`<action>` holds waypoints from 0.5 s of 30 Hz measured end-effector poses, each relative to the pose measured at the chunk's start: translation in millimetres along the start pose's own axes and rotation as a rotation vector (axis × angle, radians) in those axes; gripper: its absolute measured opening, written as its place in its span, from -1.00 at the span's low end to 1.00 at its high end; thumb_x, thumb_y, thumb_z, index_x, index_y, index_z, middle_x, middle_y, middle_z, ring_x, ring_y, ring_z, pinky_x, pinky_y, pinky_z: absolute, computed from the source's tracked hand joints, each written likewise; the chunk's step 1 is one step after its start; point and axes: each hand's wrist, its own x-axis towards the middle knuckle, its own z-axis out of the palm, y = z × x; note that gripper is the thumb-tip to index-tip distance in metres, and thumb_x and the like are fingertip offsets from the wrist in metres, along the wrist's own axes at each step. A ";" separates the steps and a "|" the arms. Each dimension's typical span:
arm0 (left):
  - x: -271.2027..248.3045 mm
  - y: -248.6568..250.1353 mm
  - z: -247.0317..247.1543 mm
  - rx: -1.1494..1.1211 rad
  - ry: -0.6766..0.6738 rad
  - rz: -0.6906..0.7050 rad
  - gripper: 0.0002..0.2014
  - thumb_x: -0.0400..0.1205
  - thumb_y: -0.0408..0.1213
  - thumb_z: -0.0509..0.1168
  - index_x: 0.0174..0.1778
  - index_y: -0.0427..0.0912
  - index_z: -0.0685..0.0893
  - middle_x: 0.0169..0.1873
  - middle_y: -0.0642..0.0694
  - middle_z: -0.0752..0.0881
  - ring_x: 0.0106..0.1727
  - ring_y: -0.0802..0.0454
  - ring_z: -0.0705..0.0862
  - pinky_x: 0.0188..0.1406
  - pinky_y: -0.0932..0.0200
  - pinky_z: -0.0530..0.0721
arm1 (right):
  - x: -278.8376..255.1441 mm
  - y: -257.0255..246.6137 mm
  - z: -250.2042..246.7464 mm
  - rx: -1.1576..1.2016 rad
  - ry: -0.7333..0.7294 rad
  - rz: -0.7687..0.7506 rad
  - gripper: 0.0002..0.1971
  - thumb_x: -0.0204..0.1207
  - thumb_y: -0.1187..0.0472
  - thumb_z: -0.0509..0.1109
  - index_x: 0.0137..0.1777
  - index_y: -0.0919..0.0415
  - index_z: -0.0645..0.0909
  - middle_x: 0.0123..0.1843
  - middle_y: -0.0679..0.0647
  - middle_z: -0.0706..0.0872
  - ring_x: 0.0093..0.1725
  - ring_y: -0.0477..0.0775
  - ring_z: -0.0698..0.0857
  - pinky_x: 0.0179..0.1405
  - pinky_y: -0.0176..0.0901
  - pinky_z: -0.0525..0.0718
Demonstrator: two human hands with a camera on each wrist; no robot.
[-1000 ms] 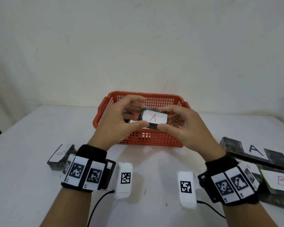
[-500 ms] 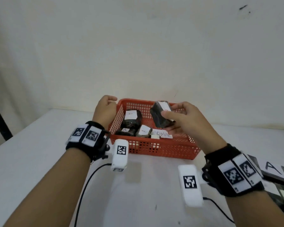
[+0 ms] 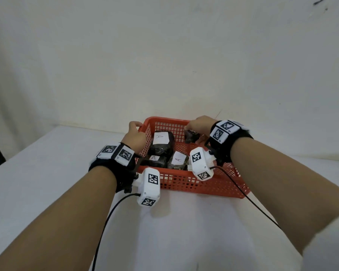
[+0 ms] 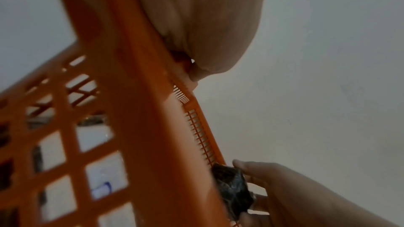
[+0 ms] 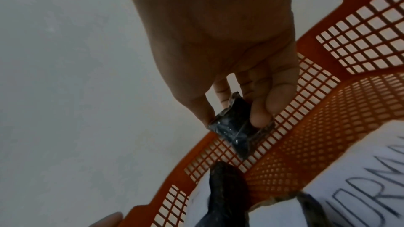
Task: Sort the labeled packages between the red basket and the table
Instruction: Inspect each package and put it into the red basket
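Note:
The red basket stands on the white table near the wall. My left hand grips its left rim, fingers curled over the edge. My right hand reaches into the basket's far right corner and pinches a small black wrapped package between thumb and fingers; the package hangs just above the mesh floor. Three black packages with white "A" labels lie inside: a large one and two smaller ones.
A white paper sheet with handwritten letters lies on the basket floor by the packages. The wall rises right behind the basket. Cables from the wrist cameras trail over the table in front.
Both hands held the A-labelled package in front of the basket; the left let go and took the rim, and the right carried the package down into the far right corner.

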 end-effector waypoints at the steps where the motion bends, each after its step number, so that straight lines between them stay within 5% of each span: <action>1: -0.4 0.9 0.1 -0.006 0.001 0.000 -0.68 0.71 -0.35 0.04 0.34 0.07 0.31 0.12 -0.35 0.74 0.13 -0.41 0.77 0.24 -0.40 0.71 | 7.1 -0.2 2.8 -0.033 -0.020 0.007 -0.74 0.70 0.10 0.43 0.12 0.35 0.66 0.19 0.24 0.73 0.18 0.30 0.79 0.29 0.16 0.77; 3: -1.3 2.5 -0.2 -0.015 0.008 -0.002 -0.68 0.72 -0.36 0.03 0.35 0.06 0.31 0.14 -0.34 0.73 0.14 -0.41 0.76 0.26 -0.38 0.70 | 14.0 -1.7 5.7 -0.082 -0.049 0.030 -0.61 0.70 0.07 0.44 0.37 0.35 0.67 0.39 0.24 0.70 0.33 0.33 0.75 0.34 0.19 0.75; 6: -0.4 1.6 -1.5 -0.030 0.005 -0.015 -0.67 0.73 -0.37 0.02 0.37 0.04 0.31 0.13 -0.33 0.71 0.16 -0.41 0.75 0.26 -0.38 0.70 | 18.6 -0.3 9.2 -0.057 -0.086 0.058 -0.55 0.74 0.10 0.41 0.53 0.33 0.56 0.23 0.21 0.64 0.06 0.24 0.72 -0.07 0.01 0.70; 10: 2.5 1.0 0.3 -0.046 0.010 -0.010 -0.63 0.72 -0.39 0.01 0.43 0.02 0.33 0.08 -0.30 0.71 0.04 -0.33 0.74 0.22 -0.28 0.72 | 23.7 -2.6 12.7 -0.156 -0.153 0.084 -0.83 0.78 0.19 0.33 0.20 0.30 0.58 -0.18 0.10 0.63 -0.30 0.04 0.59 -0.47 -0.18 0.61; 13: 5.5 0.3 0.8 -0.054 0.013 0.002 -0.66 0.73 -0.41 0.01 0.36 0.03 0.32 -0.01 -0.24 0.69 -0.05 -0.27 0.69 0.12 -0.19 0.71 | 34.4 2.2 17.8 -0.315 -0.269 0.043 -0.87 0.76 0.23 0.33 0.24 0.19 0.62 -0.01 0.07 0.69 -0.19 0.00 0.62 -0.24 -0.24 0.62; 15: 7.0 0.1 0.0 -0.056 0.014 0.001 -0.68 0.73 -0.41 0.00 0.31 0.05 0.30 -0.07 -0.20 0.68 -0.06 -0.26 0.69 0.12 -0.18 0.71 | 43.6 9.2 18.3 -0.244 -0.223 -0.011 -0.75 0.64 0.27 0.47 0.29 0.19 0.66 0.07 0.11 0.75 -0.14 0.06 0.73 -0.34 -0.22 0.73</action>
